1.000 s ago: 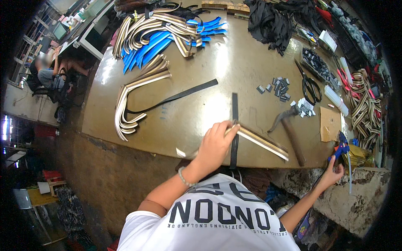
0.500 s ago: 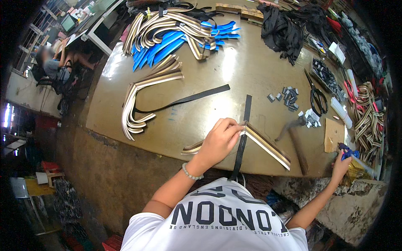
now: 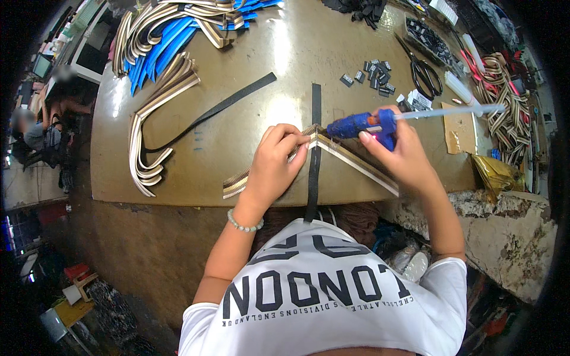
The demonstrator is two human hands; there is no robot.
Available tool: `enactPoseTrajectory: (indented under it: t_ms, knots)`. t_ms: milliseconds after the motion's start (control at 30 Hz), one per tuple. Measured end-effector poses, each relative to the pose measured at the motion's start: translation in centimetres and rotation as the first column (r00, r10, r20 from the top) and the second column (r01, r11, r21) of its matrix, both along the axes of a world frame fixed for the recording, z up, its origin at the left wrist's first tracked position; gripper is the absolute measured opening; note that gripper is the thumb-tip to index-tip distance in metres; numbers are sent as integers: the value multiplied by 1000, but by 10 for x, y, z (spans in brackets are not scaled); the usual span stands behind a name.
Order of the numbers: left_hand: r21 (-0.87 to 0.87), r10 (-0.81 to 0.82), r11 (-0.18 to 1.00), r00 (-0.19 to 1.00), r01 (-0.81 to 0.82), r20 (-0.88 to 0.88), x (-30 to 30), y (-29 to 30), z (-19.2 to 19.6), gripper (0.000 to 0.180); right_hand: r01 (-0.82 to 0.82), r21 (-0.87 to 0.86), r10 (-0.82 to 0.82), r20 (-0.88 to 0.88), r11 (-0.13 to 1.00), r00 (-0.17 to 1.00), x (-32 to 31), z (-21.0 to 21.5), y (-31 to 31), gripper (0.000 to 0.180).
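Note:
My left hand (image 3: pixel 274 159) pinches a striped brown, tan and white webbing strap (image 3: pixel 361 170) near its bend, with the fingertips closed on it. The strap forms a peak, one end running down left under my hand and the other down right. A black strap (image 3: pixel 316 107) lies lengthwise at that bend and reaches toward my shirt. In my right hand (image 3: pixel 407 155) is a blue hot glue gun (image 3: pixel 350 126), its nozzle pointing left at the bend. A long translucent glue stick (image 3: pixel 451 111) sticks out of its back. Whether the nozzle touches the strap, I cannot tell.
At the left lies a bundle of striped straps (image 3: pixel 138 136) with a black strap (image 3: pixel 228 105). Farther back are more straps and blue strips (image 3: pixel 160 50). Small black pieces (image 3: pixel 378 74), black scissors (image 3: pixel 424 74), cardboard (image 3: pixel 460 130) and a filled tray (image 3: pixel 430 38) lie at the right.
My right hand has brought the glue gun from the table's right edge to the strap's bend. My left hand still pinches the strap. The whole view has shifted.

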State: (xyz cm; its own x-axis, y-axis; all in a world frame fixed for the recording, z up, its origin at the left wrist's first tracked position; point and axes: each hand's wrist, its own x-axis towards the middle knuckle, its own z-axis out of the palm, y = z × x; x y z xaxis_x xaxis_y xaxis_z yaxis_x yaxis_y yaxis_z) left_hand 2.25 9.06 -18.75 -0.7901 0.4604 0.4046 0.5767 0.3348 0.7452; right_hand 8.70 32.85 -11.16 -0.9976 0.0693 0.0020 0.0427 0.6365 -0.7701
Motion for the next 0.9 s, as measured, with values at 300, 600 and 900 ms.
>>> enactPoseTrajectory:
  t_ms: [300, 600, 900]
  knots:
    - [6, 1, 1000, 1000, -1, -7, -1, 1, 1, 13, -27, 29, 27, 1, 999, 1000, -13, -3, -3, 40]
    - [36, 4, 999, 999, -2, -31, 0, 2, -3, 11, -93, 55, 92, 22, 994, 996, 16, -5, -10, 38]
    - [4, 14, 1000, 999, -14, -39, 0, 1, -3, 12, 484, -355, -532, -46, 800, 845, 70, -9, 69, 31]
